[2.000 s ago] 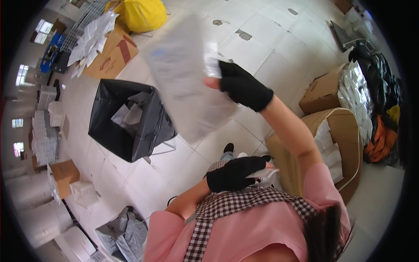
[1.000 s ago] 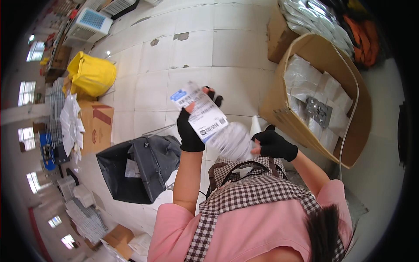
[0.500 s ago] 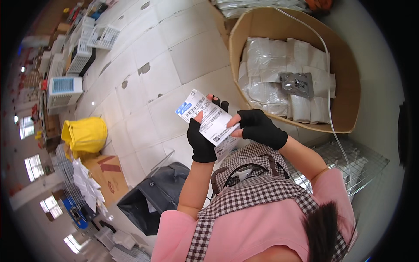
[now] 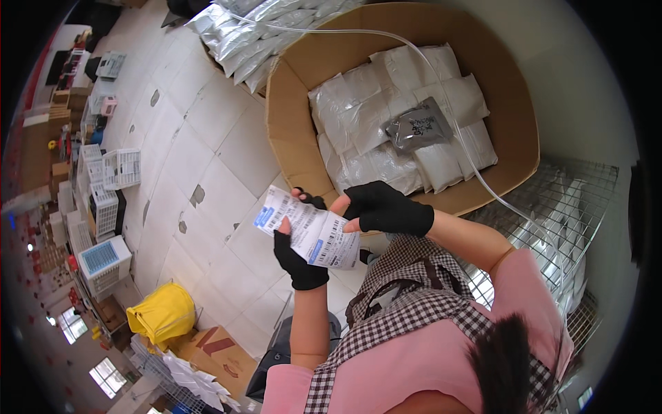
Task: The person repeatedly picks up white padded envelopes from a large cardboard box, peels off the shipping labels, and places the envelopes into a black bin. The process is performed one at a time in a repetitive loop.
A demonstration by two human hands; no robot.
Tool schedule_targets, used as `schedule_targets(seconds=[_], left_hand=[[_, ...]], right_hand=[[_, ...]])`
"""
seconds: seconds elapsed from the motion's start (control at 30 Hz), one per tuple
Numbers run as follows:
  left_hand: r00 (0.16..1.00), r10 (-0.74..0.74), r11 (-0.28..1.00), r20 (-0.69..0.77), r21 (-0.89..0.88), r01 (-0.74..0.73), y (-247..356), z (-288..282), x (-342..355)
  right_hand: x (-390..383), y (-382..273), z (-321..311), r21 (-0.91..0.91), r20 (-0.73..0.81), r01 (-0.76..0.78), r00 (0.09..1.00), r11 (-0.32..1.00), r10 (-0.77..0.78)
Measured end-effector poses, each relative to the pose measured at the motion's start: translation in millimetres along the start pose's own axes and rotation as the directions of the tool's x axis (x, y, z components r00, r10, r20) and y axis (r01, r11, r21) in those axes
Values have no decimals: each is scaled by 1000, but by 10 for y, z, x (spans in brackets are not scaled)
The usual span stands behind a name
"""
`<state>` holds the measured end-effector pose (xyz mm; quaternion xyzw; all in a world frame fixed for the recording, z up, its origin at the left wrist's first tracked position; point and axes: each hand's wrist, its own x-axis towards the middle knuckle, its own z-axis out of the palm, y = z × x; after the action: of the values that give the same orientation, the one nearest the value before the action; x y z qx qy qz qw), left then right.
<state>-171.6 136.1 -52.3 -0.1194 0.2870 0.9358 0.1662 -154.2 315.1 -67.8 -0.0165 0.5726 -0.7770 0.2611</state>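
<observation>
Between my two hands is a small stack of white shipping labels [image 4: 307,224] with printed barcodes and blue patches. My left hand [image 4: 298,255], in a black fingerless glove, grips the labels at their left side, thumb on top and fingers behind. At the upper right edge, my right hand [image 4: 389,209], gloved the same way, pinches a label between thumb and fingers. Beyond the hands stands a large open cardboard box [image 4: 293,138] holding several white plastic-wrapped packets [image 4: 369,121]. One grey bag [image 4: 420,125] with dark markings lies on top of them.
A clear hose [image 4: 483,181] runs across the box. Wire mesh racks [image 4: 586,200] stand at the right. Silvery bags [image 4: 255,34] are piled at the far side. Left are a yellow sack [image 4: 163,314], a cardboard carton [image 4: 222,359], a dark bin [image 4: 276,355] and white crates [image 4: 122,169].
My view has turned towards the box, which now sits further left in the picture. The lower label has folded out, showing another blue patch. Both hands keep hold of the labels.
</observation>
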Motion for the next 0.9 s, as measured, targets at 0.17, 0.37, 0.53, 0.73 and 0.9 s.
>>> schedule_targets(seconds=[0.17, 0.37, 0.53, 0.73, 0.9], left_hand=[[999, -48, 999, -16, -15, 48, -180, 87, 187], [993, -83, 996, -83, 31, 85, -298, 273, 280], [989, -139, 988, 45, 70, 135, -319, 265, 292], [996, -82, 981, 21, 180, 77, -321, 219, 262], [994, -98, 988, 37, 119, 93, -384, 225, 217]], right_hand=[[50, 83, -272, -74, 8, 63, 998, 995, -62], [8, -167, -378, 4, 0, -11, 1000, 1000, 11], [-37, -78, -418, -60, -5, 32, 999, 998, -32], [-130, -44, -372, -174, -86, 177, 977, 969, -194], [-168, -138, -328, 85, -214, 46, 977, 995, -27]])
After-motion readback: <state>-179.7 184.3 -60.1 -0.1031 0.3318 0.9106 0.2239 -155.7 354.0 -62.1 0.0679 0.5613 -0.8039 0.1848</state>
